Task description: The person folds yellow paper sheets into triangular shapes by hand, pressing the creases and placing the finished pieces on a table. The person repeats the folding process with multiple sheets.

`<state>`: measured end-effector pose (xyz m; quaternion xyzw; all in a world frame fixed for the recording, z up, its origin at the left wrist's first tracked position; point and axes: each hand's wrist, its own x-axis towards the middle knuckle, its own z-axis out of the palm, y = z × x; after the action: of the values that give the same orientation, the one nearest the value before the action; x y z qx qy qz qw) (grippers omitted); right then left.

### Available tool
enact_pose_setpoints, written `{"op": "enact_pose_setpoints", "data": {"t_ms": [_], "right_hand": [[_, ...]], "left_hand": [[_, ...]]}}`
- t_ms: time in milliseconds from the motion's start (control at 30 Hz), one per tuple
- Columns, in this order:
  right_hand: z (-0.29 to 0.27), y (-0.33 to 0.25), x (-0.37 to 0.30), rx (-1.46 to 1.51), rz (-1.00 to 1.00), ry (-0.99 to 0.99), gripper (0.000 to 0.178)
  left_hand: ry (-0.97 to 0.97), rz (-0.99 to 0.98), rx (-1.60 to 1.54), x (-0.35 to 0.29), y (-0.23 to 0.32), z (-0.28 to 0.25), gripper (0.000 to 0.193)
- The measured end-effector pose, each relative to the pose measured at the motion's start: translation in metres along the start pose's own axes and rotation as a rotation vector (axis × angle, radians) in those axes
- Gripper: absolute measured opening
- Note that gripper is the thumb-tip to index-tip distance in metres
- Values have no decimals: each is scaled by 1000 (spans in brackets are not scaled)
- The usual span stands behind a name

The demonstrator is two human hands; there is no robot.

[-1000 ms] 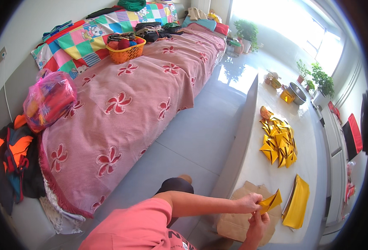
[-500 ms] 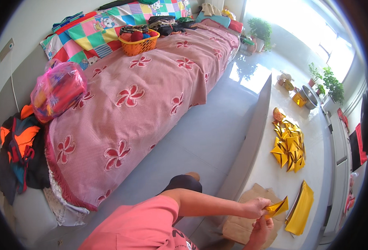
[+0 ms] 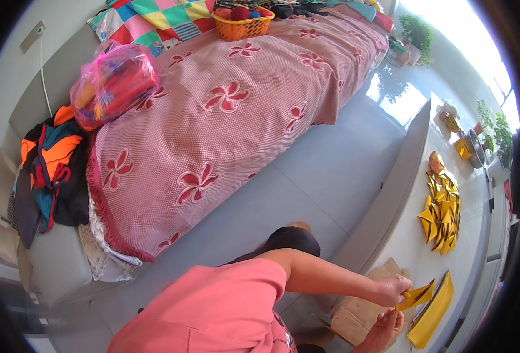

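A folded piece of gold foil paper point(image 3: 419, 295) juts out, pointed end first, from my left hand point(image 3: 393, 290), whose fingers pinch its near end. Just below it is my right hand point(image 3: 385, 329), fingers curled in, close under the paper's lower edge; I see nothing in them. Both hands are over a flattened piece of brown cardboard point(image 3: 354, 316) on the long pale table point(image 3: 404, 235). Beside the held paper lies a stack of flat gold foil sheets point(image 3: 433, 317). Farther along the table is a heap of folded gold foil pieces point(image 3: 442, 215).
Past the heap stand a gold box point(image 3: 463, 148), a metal basin point(image 3: 477, 150) and potted plants point(image 3: 501, 138). To the left, a bed with a pink flowered cover point(image 3: 225, 129) carries an orange basket point(image 3: 243, 28) and a pink plastic bag point(image 3: 116, 85). Clothes point(image 3: 51, 165) are piled at its near corner.
The whole view has swung, so the bed and table sit farther right in it. My left hand still holds the folded foil; my right hand has dropped slightly away from its lower edge.
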<state>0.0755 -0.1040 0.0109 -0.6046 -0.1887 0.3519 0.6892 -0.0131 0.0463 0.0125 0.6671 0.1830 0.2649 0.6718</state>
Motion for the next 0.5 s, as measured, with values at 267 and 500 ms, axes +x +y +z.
{"op": "enact_pose_setpoints", "data": {"t_ms": [267,500], "right_hand": [[5,-1,-6,-108,-141,139,14],[7,-3,-6,50,-78,114,12]], "left_hand": [[35,-13,45,12,-13,13,13],[11,3,70,10,-12,14,12]]}}
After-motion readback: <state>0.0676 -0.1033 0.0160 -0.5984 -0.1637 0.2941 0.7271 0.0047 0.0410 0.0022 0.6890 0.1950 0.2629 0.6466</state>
